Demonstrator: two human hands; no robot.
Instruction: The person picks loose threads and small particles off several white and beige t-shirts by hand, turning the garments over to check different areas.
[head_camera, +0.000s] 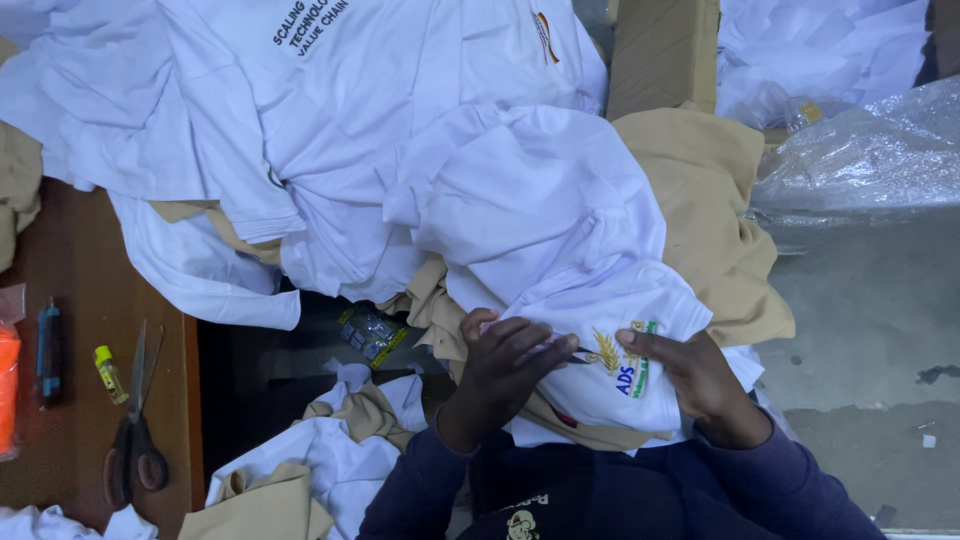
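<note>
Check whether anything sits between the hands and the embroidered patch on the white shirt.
Nothing visible does. The left hand and right hand both rest directly on the white shirt, either side of its embroidered patch. The left hand holds a small dark tool right beside the patch.

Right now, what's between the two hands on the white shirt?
In the head view, between the left hand and right hand lies the embroidered emblem on the white shirt, with a thin dark tool reaching toward it from the left hand.
</note>
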